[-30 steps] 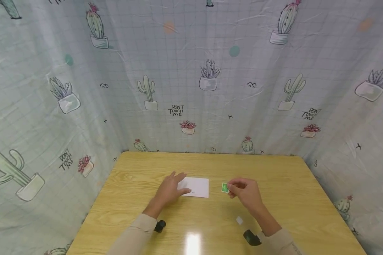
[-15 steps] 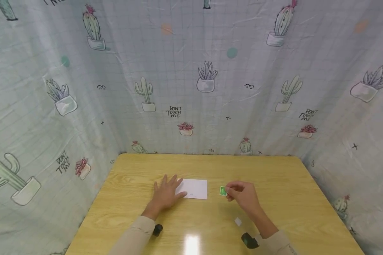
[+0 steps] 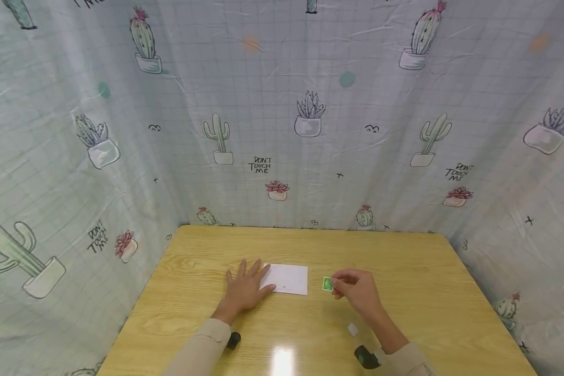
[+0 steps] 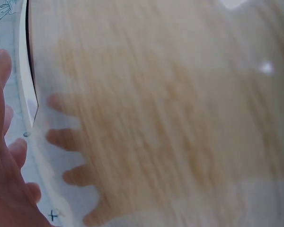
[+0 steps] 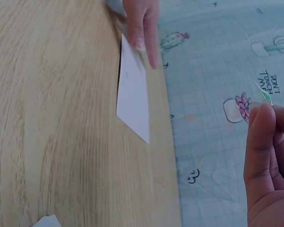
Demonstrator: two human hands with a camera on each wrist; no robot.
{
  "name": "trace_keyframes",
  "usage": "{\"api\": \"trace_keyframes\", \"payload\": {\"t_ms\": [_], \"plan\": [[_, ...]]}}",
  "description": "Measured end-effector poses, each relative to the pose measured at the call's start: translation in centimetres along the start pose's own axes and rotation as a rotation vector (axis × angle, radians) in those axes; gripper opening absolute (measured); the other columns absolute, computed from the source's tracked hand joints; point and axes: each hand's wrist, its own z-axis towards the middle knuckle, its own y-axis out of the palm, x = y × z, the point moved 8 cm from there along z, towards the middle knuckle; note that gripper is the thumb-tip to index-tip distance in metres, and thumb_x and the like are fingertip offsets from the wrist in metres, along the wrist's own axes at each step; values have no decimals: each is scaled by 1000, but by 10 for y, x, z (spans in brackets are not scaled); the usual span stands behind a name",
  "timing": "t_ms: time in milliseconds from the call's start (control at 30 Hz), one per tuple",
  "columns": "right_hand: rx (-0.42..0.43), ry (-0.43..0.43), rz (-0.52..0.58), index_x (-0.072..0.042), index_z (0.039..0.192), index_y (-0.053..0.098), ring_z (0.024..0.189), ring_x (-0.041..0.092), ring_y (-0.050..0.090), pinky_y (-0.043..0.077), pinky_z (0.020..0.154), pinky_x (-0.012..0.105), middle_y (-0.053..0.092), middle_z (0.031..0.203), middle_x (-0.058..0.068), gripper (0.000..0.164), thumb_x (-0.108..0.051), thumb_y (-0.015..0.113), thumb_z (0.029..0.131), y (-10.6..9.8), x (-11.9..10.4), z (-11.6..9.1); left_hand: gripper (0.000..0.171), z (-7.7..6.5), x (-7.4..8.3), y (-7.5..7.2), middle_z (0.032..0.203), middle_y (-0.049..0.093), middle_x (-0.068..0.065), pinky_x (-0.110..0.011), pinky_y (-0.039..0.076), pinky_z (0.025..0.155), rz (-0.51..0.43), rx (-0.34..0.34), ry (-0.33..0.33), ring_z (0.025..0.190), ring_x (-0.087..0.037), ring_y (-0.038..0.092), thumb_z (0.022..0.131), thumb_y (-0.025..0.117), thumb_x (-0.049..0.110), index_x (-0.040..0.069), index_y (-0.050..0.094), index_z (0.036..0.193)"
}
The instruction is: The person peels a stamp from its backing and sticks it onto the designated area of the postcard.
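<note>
A white envelope-like sheet point(image 3: 285, 279) with small print near its front edge lies flat on the table. My left hand point(image 3: 242, 290) is spread at its left end, thumb and index finger over the edge. In the left wrist view only part of that left hand point(image 4: 9, 165) shows, fingers apart. To the right of the sheet, my right hand point(image 3: 357, 290) pinches a small green stamp point(image 3: 327, 283) with a white border between thumb and index finger. The right wrist view shows the stamp point(image 5: 266, 96) edge-on, slightly bent, above the fingertips.
A small white scrap of paper point(image 3: 353, 329) lies on the wooden table point(image 3: 404, 271) near my right forearm. Black wrist cameras point(image 3: 367, 357) sit on both wrists. A cactus-print curtain point(image 3: 282, 104) hangs around the table's back and sides.
My left hand has come down and spread its fingers over the sheet's left end. My right hand, still pinching the stamp, has shifted slightly toward the sheet.
</note>
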Motion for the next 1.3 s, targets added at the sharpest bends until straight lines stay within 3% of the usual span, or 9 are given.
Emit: {"api": "trace_keyframes", "payload": {"t_ms": [567,867,1300], "plan": [[-9,0,-43,4,97,76,68,16,71,63,64,27,75,82,15,6,0,74,93,16,9,11,64,5,-9,11,173,31,0,-84,10,118,-6,-45,-17,161,-43,20,105,48,61,28,44,160],[4,17,-94,1,94,77,68,18,70,62,64,28,75,80,11,4,-1,74,93,24,18,26,65,9,-4,9,173,32,-2,-84,12,117,-29,-66,-37,161,-45,19,104,53,58,24,46,159],[-22,36,-95,1,95,77,69,19,70,63,65,28,74,81,12,4,-1,74,94,33,31,41,64,4,4,7,172,33,-6,-86,9,116,-79,-66,-19,160,-50,18,104,58,49,17,47,158]]}}
